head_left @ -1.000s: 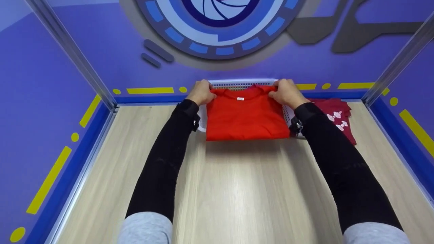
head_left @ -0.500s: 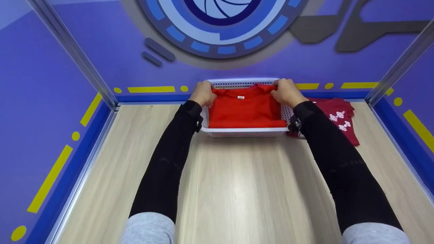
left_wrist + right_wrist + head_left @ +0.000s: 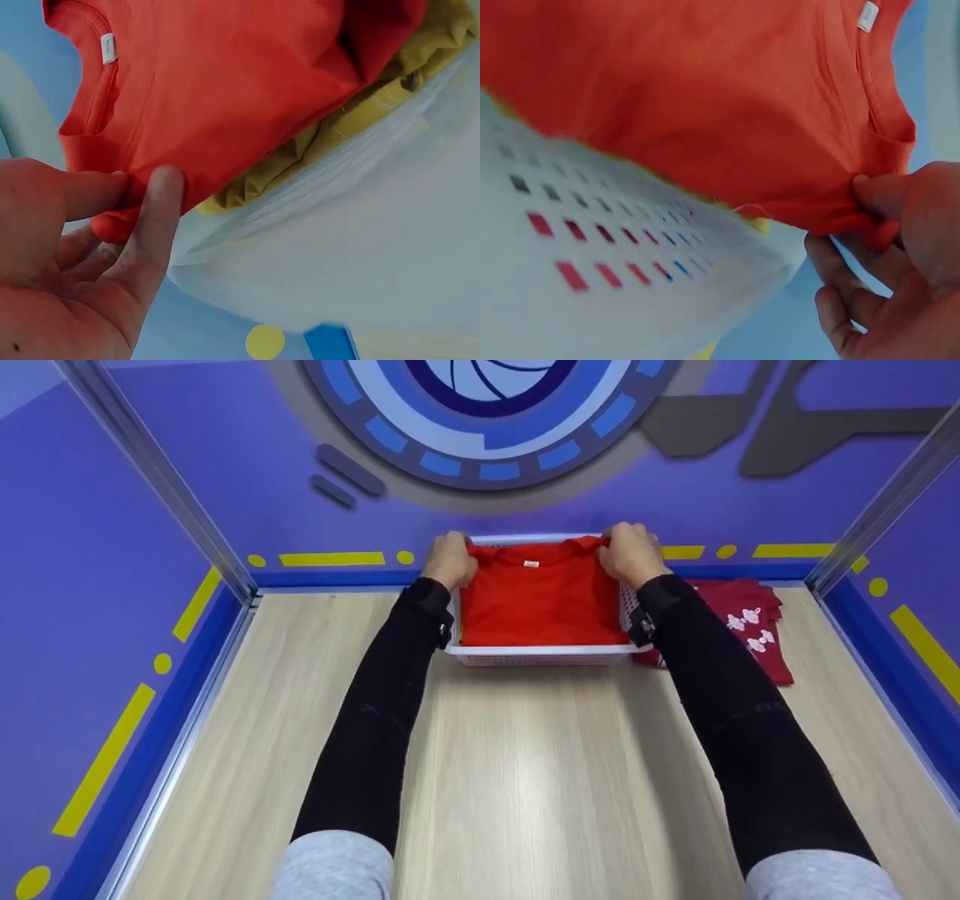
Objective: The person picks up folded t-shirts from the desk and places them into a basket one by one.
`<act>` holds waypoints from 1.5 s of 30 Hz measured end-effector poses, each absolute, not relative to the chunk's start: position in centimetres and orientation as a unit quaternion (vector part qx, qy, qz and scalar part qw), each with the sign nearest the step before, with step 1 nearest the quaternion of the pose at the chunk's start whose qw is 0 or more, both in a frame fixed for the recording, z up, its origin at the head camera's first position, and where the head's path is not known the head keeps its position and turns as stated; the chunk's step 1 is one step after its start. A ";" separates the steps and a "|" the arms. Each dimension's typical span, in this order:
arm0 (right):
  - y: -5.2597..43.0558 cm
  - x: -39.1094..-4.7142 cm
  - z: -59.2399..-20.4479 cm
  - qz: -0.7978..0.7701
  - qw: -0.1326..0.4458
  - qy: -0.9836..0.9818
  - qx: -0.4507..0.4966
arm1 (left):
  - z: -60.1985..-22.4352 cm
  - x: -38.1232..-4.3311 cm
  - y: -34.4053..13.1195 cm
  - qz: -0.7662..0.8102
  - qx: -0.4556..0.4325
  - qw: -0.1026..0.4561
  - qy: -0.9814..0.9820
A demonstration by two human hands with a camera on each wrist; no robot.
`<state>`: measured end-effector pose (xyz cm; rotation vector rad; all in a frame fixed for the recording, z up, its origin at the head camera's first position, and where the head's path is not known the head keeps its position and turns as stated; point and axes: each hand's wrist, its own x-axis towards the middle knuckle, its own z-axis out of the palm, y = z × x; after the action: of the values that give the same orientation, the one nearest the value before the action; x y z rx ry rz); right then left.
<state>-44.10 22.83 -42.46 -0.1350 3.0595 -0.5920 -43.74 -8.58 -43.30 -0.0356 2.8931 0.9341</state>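
Note:
A folded red T-shirt (image 3: pixel 540 604) lies largely within a white perforated plastic basket (image 3: pixel 540 651), its collar and white label at the far side. My left hand (image 3: pixel 451 559) pinches the shirt's left shoulder corner; in the left wrist view the thumb is on top of the fabric (image 3: pixel 225 82). At the opposite shoulder corner my right hand (image 3: pixel 631 553) pinches the cloth between thumb and fingers, as the right wrist view shows. Under the red shirt a yellow garment (image 3: pixel 292 161) shows inside the basket.
A dark red folded garment (image 3: pixel 750 630) with white figures lies on the wooden table (image 3: pixel 517 780), right of the basket and partly behind my right sleeve. A blue-purple wall (image 3: pixel 420 521) stands behind the basket, with side walls left and right.
The shirt's near edge has dropped from hanging over the basket's front rim to inside it. Both hands keep their hold, and the collar edge is now slightly higher in the head view.

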 end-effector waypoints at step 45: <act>19.9 -36.9 -45.8 -0.123 0.207 0.940 -0.243 | -44.5 -35.9 -5.2 0.132 0.226 0.219 0.940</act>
<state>-36.87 19.92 -45.76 -0.6759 2.6177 -0.3417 -35.90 -5.25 -44.54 0.6255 2.6004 0.3653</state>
